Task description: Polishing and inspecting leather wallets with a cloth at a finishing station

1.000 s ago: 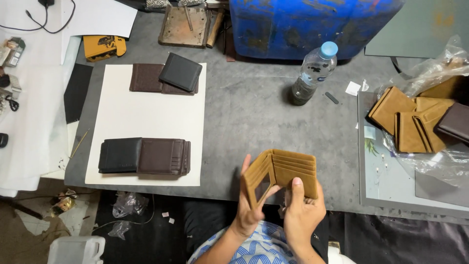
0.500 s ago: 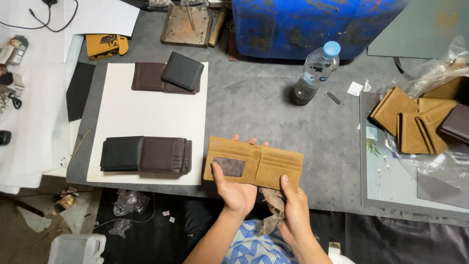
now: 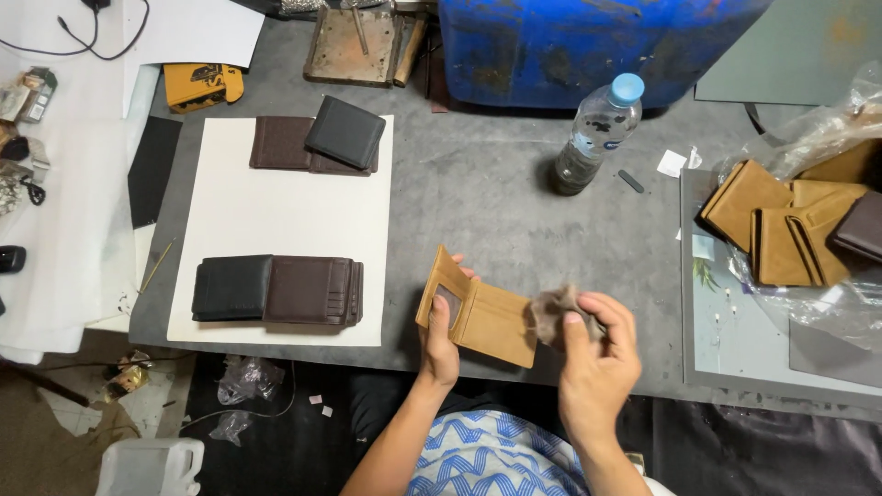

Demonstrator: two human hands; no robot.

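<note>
Above the counter edge, your left hand grips the open tan wallet; your right hand pinches a small cloth against it.

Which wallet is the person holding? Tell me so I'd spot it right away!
Find the grey table and follow its near edge to the person's two hands. The left hand holds a tan wallet open like a book, while the right hand pinches a small grey cloth beside it. The other tan wallets lie piled far right.
</note>
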